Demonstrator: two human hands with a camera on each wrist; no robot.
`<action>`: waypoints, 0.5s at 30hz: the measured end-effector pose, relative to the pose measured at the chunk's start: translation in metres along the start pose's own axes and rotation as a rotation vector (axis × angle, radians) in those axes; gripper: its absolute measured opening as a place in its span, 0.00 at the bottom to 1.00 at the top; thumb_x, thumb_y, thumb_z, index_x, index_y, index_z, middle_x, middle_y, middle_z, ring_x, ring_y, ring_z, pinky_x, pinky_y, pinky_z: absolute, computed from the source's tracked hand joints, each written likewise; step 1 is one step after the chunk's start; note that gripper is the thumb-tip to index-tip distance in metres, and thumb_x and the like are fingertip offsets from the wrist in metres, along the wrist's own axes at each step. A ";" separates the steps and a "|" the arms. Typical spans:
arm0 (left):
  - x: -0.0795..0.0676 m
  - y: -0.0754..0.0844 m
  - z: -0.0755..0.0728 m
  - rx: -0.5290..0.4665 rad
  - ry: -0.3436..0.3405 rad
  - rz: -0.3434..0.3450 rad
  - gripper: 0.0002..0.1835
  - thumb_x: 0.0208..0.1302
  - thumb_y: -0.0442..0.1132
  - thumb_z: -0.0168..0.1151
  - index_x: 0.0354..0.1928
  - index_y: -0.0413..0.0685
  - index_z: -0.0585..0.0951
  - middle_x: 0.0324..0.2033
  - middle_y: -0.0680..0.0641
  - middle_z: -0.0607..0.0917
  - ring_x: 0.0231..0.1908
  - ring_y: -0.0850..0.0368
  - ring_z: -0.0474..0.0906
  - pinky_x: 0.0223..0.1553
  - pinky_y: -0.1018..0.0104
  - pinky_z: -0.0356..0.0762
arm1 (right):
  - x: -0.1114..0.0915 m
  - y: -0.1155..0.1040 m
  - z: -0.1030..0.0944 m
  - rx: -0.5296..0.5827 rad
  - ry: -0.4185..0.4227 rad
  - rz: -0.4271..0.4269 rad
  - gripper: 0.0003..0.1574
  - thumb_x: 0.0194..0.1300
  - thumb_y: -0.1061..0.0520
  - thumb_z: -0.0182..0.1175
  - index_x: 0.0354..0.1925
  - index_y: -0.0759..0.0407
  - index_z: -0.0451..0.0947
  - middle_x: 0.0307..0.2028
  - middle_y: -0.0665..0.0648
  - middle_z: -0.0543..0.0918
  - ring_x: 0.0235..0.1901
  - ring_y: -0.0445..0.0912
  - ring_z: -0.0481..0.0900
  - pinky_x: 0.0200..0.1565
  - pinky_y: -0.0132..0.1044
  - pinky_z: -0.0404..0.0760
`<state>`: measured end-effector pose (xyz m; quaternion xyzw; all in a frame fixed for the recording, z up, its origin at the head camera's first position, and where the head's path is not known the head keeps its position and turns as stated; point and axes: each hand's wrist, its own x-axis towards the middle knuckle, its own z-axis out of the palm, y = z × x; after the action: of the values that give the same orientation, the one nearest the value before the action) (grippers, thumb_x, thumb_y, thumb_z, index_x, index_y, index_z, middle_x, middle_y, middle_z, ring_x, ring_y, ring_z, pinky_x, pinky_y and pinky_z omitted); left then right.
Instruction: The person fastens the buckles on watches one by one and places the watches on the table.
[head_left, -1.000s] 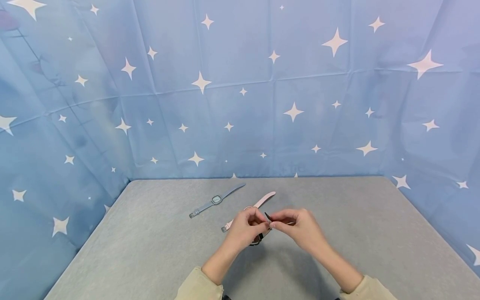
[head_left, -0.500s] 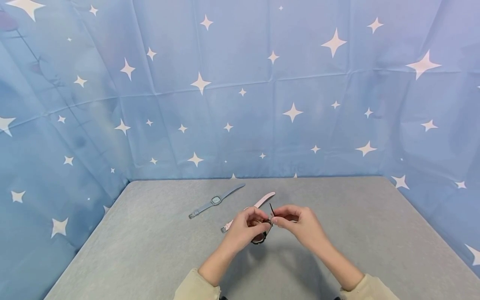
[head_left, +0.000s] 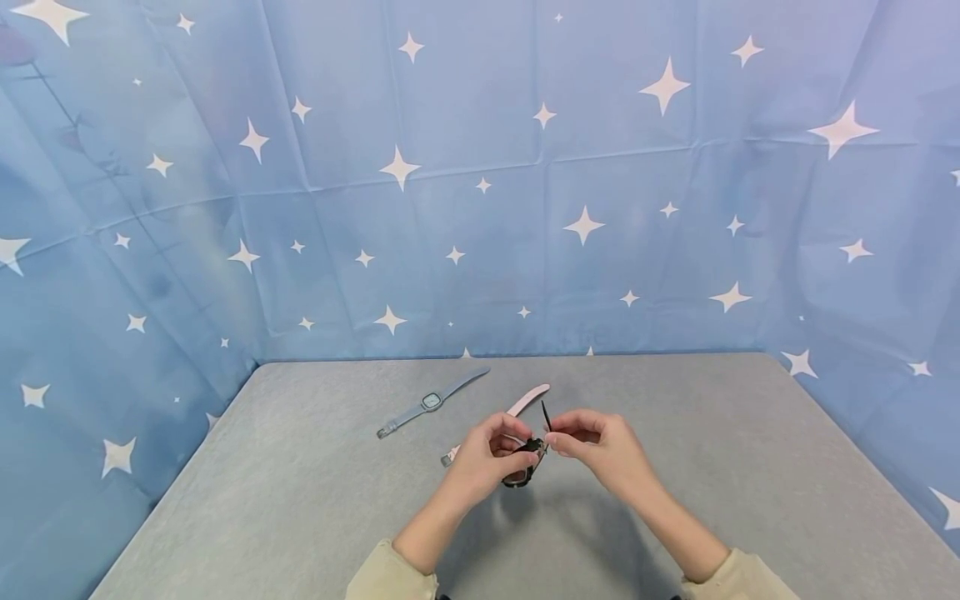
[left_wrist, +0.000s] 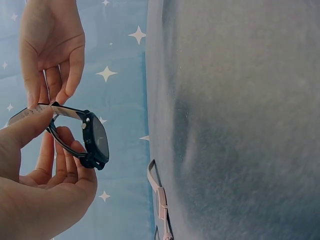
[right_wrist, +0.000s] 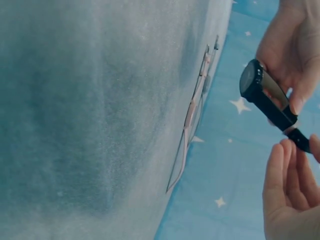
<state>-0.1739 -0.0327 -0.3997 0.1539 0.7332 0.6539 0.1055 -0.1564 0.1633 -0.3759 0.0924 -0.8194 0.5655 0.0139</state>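
A black wristwatch point(left_wrist: 95, 137) is held above the table, its strap bent into a loop. My left hand point(head_left: 483, 458) pinches the strap between thumb and fingers, and the dial hangs near the fingers in the left wrist view. My right hand point(head_left: 603, 450) pinches the strap's end section, with the black tip point(head_left: 546, 414) sticking up past the fingertips in the head view. Seen from the right wrist, the strap end point(right_wrist: 298, 140) lies between my right thumb and fingers, while the watch case point(right_wrist: 251, 79) hangs beside my left hand. Fingers partly hide the buckle area.
Behind my left hand a pink watch point(head_left: 529, 400) lies on the grey table point(head_left: 315, 500), partly covered by the hand. Farther back to the left lies a blue-grey watch point(head_left: 432, 402), stretched out flat. A blue curtain with stars point(head_left: 480, 225) stands around the table's back and sides.
The black strap tip has risen upright above my right fingers. More of the black watch shows by my left thumb. The two watches on the table have stayed put.
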 end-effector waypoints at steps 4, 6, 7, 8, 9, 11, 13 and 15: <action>0.000 -0.002 0.000 -0.011 0.003 0.007 0.14 0.62 0.33 0.68 0.47 0.35 0.79 0.41 0.37 0.83 0.34 0.62 0.78 0.36 0.62 0.86 | 0.000 0.000 0.000 0.000 0.002 0.018 0.16 0.64 0.55 0.68 0.45 0.66 0.84 0.40 0.61 0.89 0.36 0.38 0.86 0.42 0.29 0.85; 0.000 -0.002 -0.001 -0.013 0.005 0.013 0.14 0.62 0.34 0.68 0.47 0.35 0.79 0.41 0.37 0.83 0.34 0.62 0.78 0.36 0.62 0.86 | 0.000 0.001 0.000 -0.002 0.005 0.025 0.16 0.64 0.55 0.68 0.44 0.65 0.84 0.40 0.61 0.89 0.37 0.39 0.87 0.42 0.29 0.85; 0.000 -0.003 -0.001 -0.013 0.005 0.016 0.14 0.62 0.34 0.68 0.47 0.35 0.79 0.41 0.36 0.84 0.34 0.62 0.78 0.36 0.61 0.86 | 0.000 0.000 0.000 -0.002 0.006 0.030 0.16 0.64 0.55 0.68 0.44 0.65 0.84 0.40 0.61 0.89 0.37 0.41 0.87 0.42 0.29 0.85; 0.000 -0.004 -0.001 -0.017 0.005 0.018 0.14 0.62 0.34 0.68 0.47 0.35 0.80 0.41 0.36 0.84 0.34 0.62 0.79 0.36 0.61 0.86 | 0.000 0.000 0.000 0.000 0.007 0.034 0.16 0.64 0.55 0.68 0.44 0.66 0.83 0.39 0.61 0.89 0.37 0.42 0.87 0.42 0.30 0.85; 0.000 -0.004 -0.001 -0.021 0.003 0.022 0.14 0.63 0.34 0.68 0.47 0.34 0.80 0.42 0.35 0.84 0.34 0.62 0.79 0.36 0.61 0.86 | 0.000 0.000 0.000 0.001 0.009 0.037 0.16 0.64 0.55 0.68 0.44 0.66 0.83 0.39 0.61 0.89 0.38 0.43 0.87 0.42 0.30 0.85; 0.000 -0.004 -0.002 -0.028 -0.001 0.024 0.14 0.63 0.34 0.67 0.48 0.34 0.80 0.42 0.35 0.84 0.35 0.61 0.80 0.35 0.62 0.86 | 0.000 0.001 0.000 0.003 0.011 0.046 0.15 0.64 0.55 0.68 0.44 0.66 0.83 0.39 0.61 0.89 0.38 0.45 0.88 0.42 0.30 0.85; 0.000 -0.005 -0.002 -0.032 -0.007 0.029 0.13 0.64 0.34 0.67 0.48 0.33 0.81 0.42 0.34 0.84 0.35 0.60 0.81 0.35 0.62 0.86 | 0.000 0.001 0.000 0.008 0.010 0.048 0.16 0.64 0.55 0.68 0.43 0.66 0.83 0.39 0.61 0.89 0.38 0.47 0.88 0.42 0.30 0.85; 0.000 -0.005 -0.002 -0.032 -0.012 0.029 0.13 0.64 0.34 0.66 0.48 0.34 0.81 0.42 0.35 0.84 0.35 0.60 0.82 0.34 0.64 0.85 | 0.000 0.001 0.000 0.015 0.009 0.050 0.15 0.63 0.55 0.68 0.43 0.67 0.83 0.38 0.61 0.89 0.38 0.47 0.88 0.42 0.30 0.85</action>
<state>-0.1750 -0.0355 -0.4040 0.1668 0.7198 0.6659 0.1028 -0.1566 0.1639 -0.3772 0.0694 -0.8171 0.5723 0.0028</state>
